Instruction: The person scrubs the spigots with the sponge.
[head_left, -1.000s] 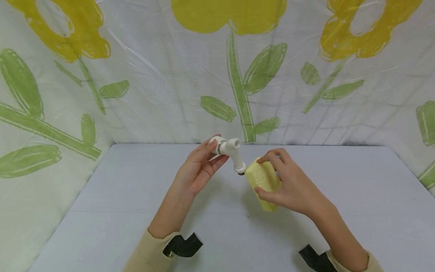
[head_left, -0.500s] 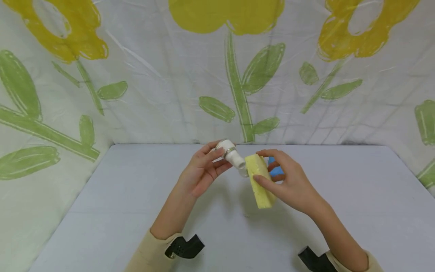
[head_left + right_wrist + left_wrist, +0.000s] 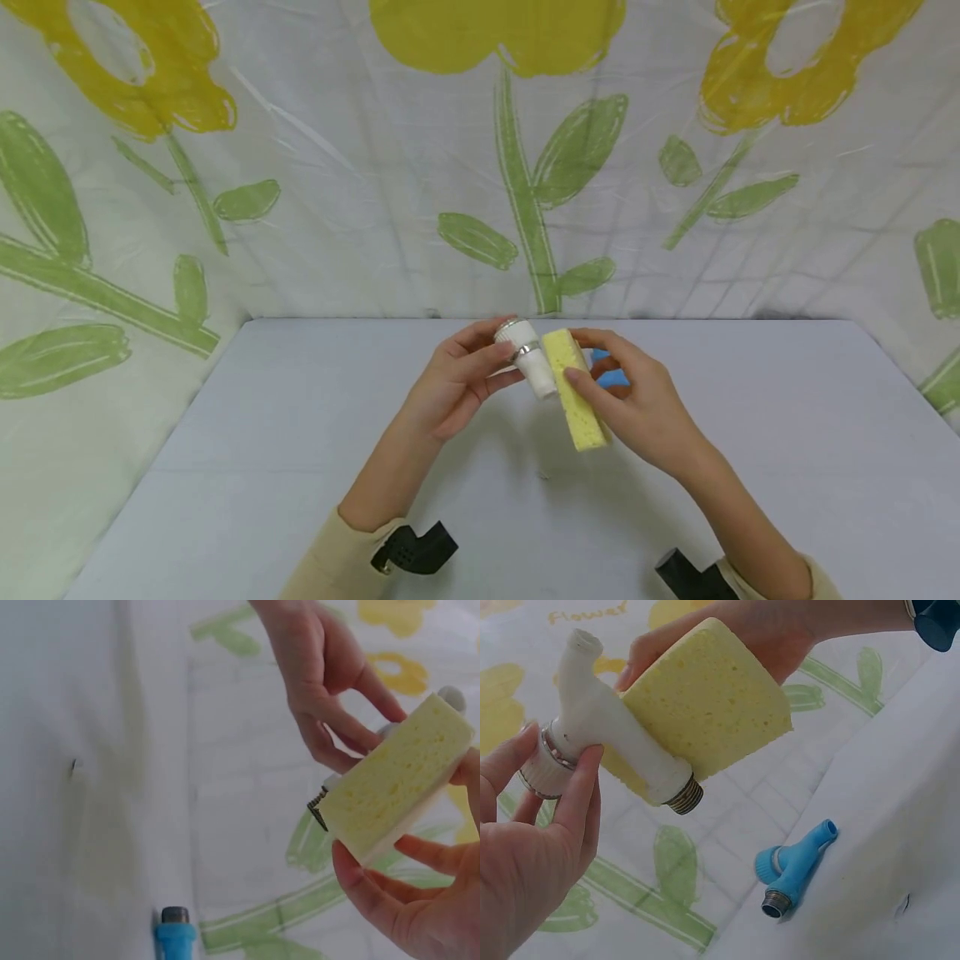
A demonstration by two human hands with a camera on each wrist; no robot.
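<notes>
A white plastic tap (image 3: 615, 727) with a ridged knob and a dark threaded end is held up in the air by its knob. My left hand (image 3: 457, 383) pinches that knob between thumb and fingers. My right hand (image 3: 641, 400) grips a yellow sponge (image 3: 576, 392) by its edges, thumb on one side and fingers on the other. In the left wrist view the sponge (image 3: 712, 697) lies flat along the tap's body and appears to touch it. From the right wrist view the sponge (image 3: 401, 776) hides most of the tap.
A blue tap (image 3: 795, 866) of similar shape lies on the white table (image 3: 300, 467) behind my right hand, partly hidden in the head view. A small dark mark (image 3: 904, 904) shows on the tabletop. Behind stands a white sheet (image 3: 360, 167) printed with flowers.
My left hand has turned the white tap, so its knob now faces up and its body points down toward the sponge. The sponge has tilted edge-on and shifted slightly against the tap.
</notes>
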